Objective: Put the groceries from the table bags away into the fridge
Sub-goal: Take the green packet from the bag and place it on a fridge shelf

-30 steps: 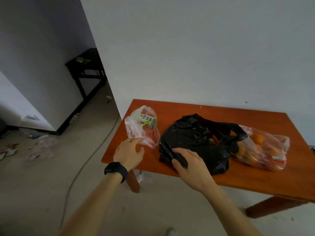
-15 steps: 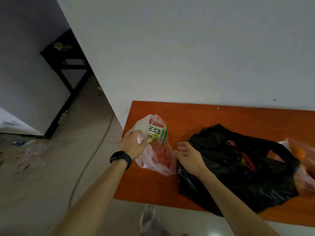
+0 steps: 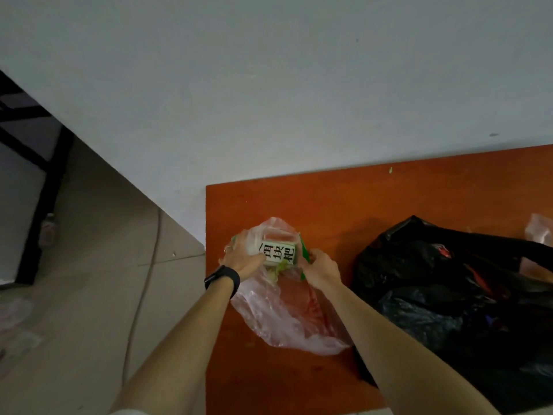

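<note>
Pink bag (image 3: 287,319) gripped two-handed.
Film is pinched in curled fingers of left hand (image 3: 241,260) and right hand (image 3: 321,269), labelled pack (image 3: 279,253) between them.

Thin crinkled clear plastic bag (image 3: 287,319); glossy black plastic bag (image 3: 443,295); smooth wooden table (image 3: 359,199).

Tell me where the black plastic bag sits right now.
In the head view, the black plastic bag lies on the right of the wooden table, just right of the pink translucent bag.
</note>
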